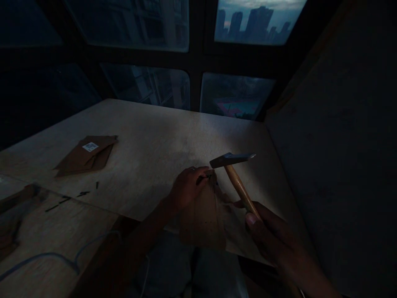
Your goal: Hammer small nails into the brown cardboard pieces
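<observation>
Forearms [149, 227] bare; greyish clothing [169, 252] over lap; thin pale cord [146, 273] against it.

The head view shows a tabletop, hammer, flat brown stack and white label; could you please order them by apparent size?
1. Tabletop
2. Hammer and flat brown stack: too close to rank, the former being nearer the camera
3. White label
</observation>
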Tool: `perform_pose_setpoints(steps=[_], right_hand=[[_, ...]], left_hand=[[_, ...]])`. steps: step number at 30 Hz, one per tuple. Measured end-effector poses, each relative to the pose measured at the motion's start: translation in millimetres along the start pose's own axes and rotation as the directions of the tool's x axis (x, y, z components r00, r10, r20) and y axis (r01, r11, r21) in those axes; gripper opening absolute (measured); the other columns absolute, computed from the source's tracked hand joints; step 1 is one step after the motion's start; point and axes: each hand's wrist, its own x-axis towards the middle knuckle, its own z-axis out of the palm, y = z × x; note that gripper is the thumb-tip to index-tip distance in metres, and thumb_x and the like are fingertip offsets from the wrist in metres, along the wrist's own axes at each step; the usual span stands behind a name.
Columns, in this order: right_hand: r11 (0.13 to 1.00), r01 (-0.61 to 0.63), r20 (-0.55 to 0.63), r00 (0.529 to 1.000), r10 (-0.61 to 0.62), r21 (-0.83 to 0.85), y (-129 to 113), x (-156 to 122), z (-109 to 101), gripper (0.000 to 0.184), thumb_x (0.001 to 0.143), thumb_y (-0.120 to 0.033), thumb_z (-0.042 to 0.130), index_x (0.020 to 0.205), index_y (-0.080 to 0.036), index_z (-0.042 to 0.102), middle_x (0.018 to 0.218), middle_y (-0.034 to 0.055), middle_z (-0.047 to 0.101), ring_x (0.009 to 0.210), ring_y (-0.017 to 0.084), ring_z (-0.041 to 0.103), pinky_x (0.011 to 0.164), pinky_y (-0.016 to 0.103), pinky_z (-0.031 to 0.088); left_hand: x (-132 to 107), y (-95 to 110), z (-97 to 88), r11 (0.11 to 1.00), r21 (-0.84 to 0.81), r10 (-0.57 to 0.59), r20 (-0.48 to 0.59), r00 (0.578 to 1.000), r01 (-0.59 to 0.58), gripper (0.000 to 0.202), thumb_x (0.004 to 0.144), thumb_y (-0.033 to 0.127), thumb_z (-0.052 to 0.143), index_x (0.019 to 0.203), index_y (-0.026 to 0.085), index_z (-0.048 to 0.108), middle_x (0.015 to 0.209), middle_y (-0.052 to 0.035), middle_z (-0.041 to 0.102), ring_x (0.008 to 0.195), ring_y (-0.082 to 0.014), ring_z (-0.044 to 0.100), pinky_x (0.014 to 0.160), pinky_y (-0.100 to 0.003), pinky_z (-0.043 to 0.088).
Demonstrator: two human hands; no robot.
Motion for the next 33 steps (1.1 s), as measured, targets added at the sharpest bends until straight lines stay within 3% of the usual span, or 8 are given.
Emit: perform_pose_setpoints(steps=[3, 6, 12, 17, 21, 26, 33], right_hand=[[0.999, -0.038, 0.021, 0.999, 0.037, 0.031, -2.0, -1.0, 0.0, 0.058, 0.093, -0.064, 0.053, 0.137, -0.028, 0.06, 0.067, -0.0031, 0.047, 0.052, 0.013, 0.037, 0.049, 0.023, 0.035], [0.999, -0.033, 0.049, 0.998, 0.032, 0.031, -2.8, 2.7, 1.4, 0.059, 0.092, -0.065, 0.054, 0.136, -0.027, 0.06, 0.061, -0.0052, 0.04, 0.047, 0.011, 0.028, 0.043, 0.022, 0.026], [0.999, -0.035, 0.012, 0.999, 0.036, -0.026, -3.0, 7.9, 3.1, 0.049, 0.09, -0.062, 0.058, 0.119, -0.025, 0.07, 0.061, -0.0036, 0.045, 0.048, 0.011, 0.033, 0.042, 0.022, 0.027], [0.998, -0.043, 0.032, 0.999, 0.044, -0.042, -4.0, 8.5, 3.3, 0.05, 0.093, -0.063, 0.053, 0.121, -0.023, 0.066, 0.062, -0.0044, 0.042, 0.049, 0.011, 0.033, 0.042, 0.021, 0.025], [0.998, -0.04, 0.061, 0.997, 0.043, -0.057, -4.5, 6.9, 1.6, 0.056, 0.094, -0.063, 0.051, 0.131, -0.022, 0.061, 0.061, -0.0051, 0.044, 0.047, 0.011, 0.035, 0.043, 0.021, 0.03], [0.993, 0.0, 0.01, 1.0, 0.001, -0.12, -5.5, 5.6, 0.4, 0.054, 0.096, -0.061, 0.048, 0.132, -0.022, 0.06, 0.062, -0.0041, 0.049, 0.05, 0.013, 0.044, 0.047, 0.023, 0.038], [0.953, 0.072, 0.153, 0.988, -0.028, -0.295, 1.2, 20.1, -1.5, 0.051, 0.1, -0.059, 0.041, 0.125, -0.023, 0.065, 0.085, 0.0034, 0.068, 0.083, 0.021, 0.063, 0.07, 0.028, 0.046]], left_hand=[[-1.2, -2.5, 3.3, 0.999, -0.045, -0.02, -0.025, 0.999, 0.019, 0.032, 0.079, 0.014, 0.071, 0.108, 0.026, 0.074, 0.092, -0.0048, 0.076, 0.09, -0.0244, 0.067, 0.091, -0.04, 0.049], [-1.2, -2.0, 5.9, 0.993, -0.1, -0.06, -0.048, 0.997, 0.055, 0.031, 0.077, 0.012, 0.072, 0.105, 0.026, 0.074, 0.09, -0.004, 0.076, 0.087, -0.0231, 0.069, 0.089, -0.039, 0.051], [1.4, 4.8, 4.9, 0.991, -0.107, -0.082, -0.07, 0.994, 0.074, 0.024, 0.075, 0.01, 0.072, 0.092, 0.025, 0.073, 0.087, -0.0033, 0.076, 0.084, -0.0229, 0.07, 0.083, -0.036, 0.053], [4.2, 5.8, 3.0, 0.998, -0.029, -0.054, -0.031, 0.998, 0.053, 0.015, 0.076, 0.009, 0.071, 0.083, 0.023, 0.072, 0.084, -0.0038, 0.077, 0.079, -0.0222, 0.071, 0.077, -0.034, 0.054], [3.7, 3.7, 4.5, 0.999, 0.019, -0.044, -0.01, 0.999, 0.044, 0.023, 0.078, 0.007, 0.068, 0.095, 0.022, 0.072, 0.091, -0.0032, 0.078, 0.085, -0.0204, 0.073, 0.081, -0.033, 0.055], [2.7, 3.9, 5.1, 0.996, 0.079, -0.044, -0.004, 0.999, 0.044, 0.03, 0.078, 0.007, 0.07, 0.104, 0.022, 0.071, 0.093, -0.003, 0.078, 0.086, -0.0195, 0.073, 0.083, -0.033, 0.057], [3.7, 7.5, 2.5, 0.993, 0.118, -0.022, 0.033, 0.999, 0.018, 0.022, 0.076, 0.003, 0.067, 0.09, 0.02, 0.07, 0.088, -0.002, 0.077, 0.082, -0.0186, 0.072, 0.077, -0.03, 0.056]])
